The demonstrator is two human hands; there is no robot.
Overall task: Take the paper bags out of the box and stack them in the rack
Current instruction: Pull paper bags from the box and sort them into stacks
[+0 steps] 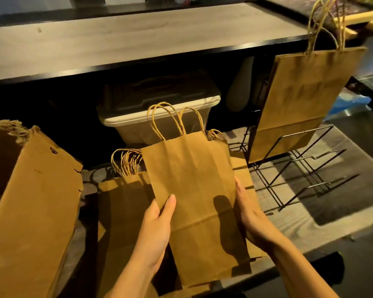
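The left hand (pixel 157 224) pinches the paper bag (pixel 194 183) at its left edge, thumb on front; the right hand (pixel 251 214) grips the other edge, fingers probably behind, to hold it flat above the pile (pixel 121 190); the rack (pixel 297 157) stands to the right.

The box (pixel 30 201) lay left, the rack (pixel 306 166) right, with a bag pile (pixel 121 201) between them. One bag (pixel 194 190) was above the pile. Other bags (pixel 299 100) stood at the rack's back, and a bin (pixel 159 108) sat behind the pile.
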